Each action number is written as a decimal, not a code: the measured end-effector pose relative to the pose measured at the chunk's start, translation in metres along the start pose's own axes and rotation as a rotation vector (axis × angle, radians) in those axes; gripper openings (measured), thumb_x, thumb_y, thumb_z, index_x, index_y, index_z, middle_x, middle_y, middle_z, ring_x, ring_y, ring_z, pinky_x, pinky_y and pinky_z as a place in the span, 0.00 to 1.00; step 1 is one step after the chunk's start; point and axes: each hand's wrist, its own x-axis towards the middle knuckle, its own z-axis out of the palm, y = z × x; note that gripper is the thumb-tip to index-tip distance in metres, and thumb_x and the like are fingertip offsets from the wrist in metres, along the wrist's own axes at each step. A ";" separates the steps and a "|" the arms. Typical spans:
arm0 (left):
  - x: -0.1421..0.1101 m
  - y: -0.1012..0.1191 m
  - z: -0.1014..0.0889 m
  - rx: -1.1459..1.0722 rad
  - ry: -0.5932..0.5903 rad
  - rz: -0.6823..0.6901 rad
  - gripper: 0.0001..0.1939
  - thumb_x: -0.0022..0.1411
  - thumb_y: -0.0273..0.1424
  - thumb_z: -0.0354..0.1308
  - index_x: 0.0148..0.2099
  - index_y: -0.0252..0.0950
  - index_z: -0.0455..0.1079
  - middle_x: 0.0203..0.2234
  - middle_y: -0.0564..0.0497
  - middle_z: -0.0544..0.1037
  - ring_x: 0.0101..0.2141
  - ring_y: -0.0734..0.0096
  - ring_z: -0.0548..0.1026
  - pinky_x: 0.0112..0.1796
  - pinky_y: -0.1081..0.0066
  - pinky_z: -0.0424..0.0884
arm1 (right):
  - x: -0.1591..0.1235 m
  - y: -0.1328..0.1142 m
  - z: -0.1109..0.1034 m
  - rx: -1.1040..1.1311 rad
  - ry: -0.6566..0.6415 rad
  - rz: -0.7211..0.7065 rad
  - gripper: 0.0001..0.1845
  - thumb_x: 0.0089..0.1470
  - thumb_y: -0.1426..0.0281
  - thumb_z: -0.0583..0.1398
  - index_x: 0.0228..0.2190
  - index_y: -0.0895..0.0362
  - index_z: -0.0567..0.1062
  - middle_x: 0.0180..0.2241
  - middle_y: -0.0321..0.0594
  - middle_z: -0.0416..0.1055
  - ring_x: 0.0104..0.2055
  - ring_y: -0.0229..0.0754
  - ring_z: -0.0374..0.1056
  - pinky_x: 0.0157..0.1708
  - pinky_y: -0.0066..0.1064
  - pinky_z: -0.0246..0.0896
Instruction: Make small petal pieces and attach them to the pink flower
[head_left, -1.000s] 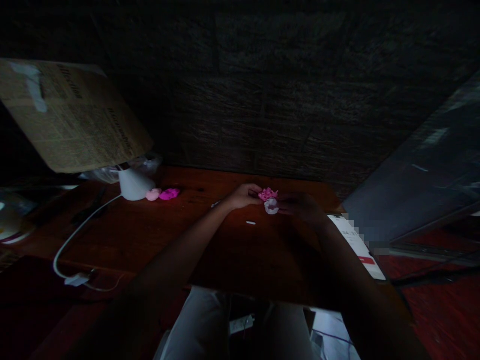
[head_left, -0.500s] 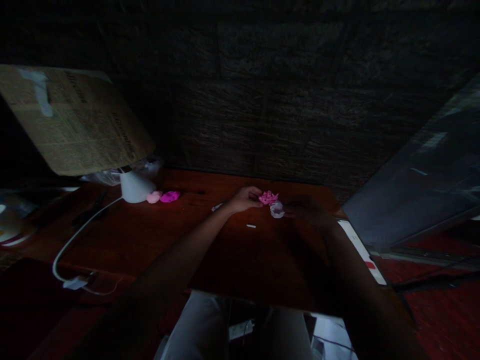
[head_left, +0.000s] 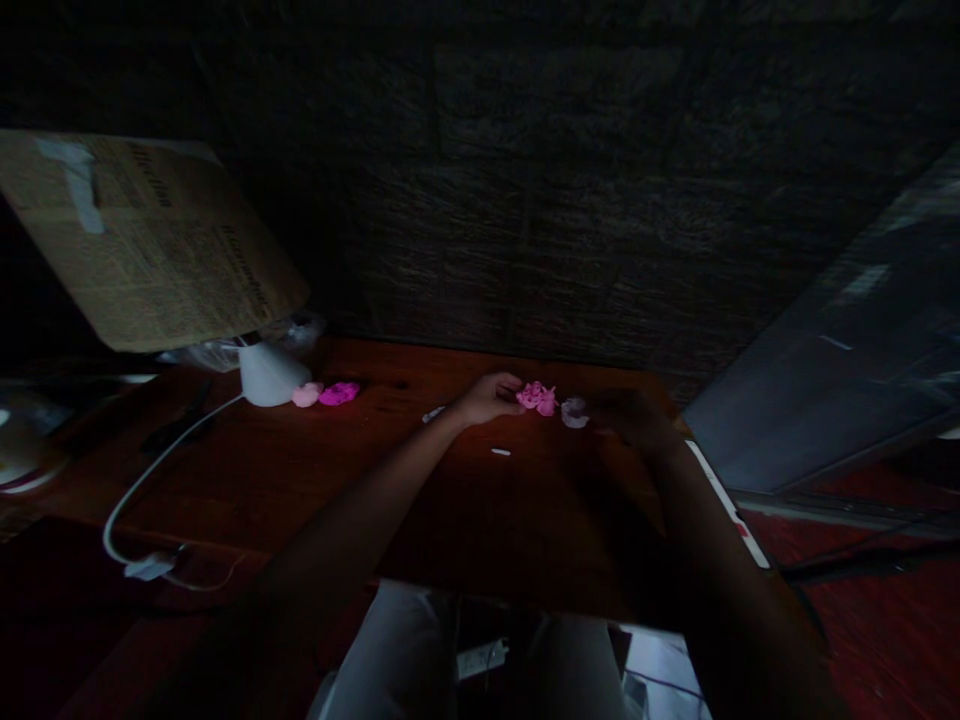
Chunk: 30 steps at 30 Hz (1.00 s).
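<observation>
My left hand (head_left: 489, 400) is closed at the fingertips on a pink ruffled, flower-like piece (head_left: 535, 397), above the wooden desk. Just to the right, a pale, whitish cup-shaped piece (head_left: 574, 412) with a thin, curved rim is in the fingers of my right hand (head_left: 628, 416), which is dark and in shadow. A gap separates the two pieces. On the desk below my left hand lies a small white strip (head_left: 501, 452). Another small whitish item (head_left: 433, 414) shows in part behind my left wrist.
At the left stands a lamp with a newsprint shade (head_left: 172, 240) and white base (head_left: 271, 374). Beside it lie a light pink lump (head_left: 307, 394) and a magenta lump (head_left: 340, 393). A white cord (head_left: 135, 490) hangs over the desk (head_left: 315, 480). A dark textured wall (head_left: 480, 200) rises behind.
My right hand has moved right with the pale cup-shaped piece, away from the pink one, which now shows more fully. My left hand has stayed almost still.
</observation>
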 end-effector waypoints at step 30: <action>-0.052 0.058 0.008 0.600 0.003 0.284 0.10 0.66 0.35 0.57 0.35 0.35 0.72 0.25 0.54 0.74 0.27 0.76 0.69 0.31 0.75 0.63 | -0.001 -0.013 0.002 -0.223 0.170 -0.023 0.07 0.50 0.71 0.64 0.28 0.53 0.86 0.26 0.42 0.82 0.39 0.52 0.80 0.28 0.26 0.61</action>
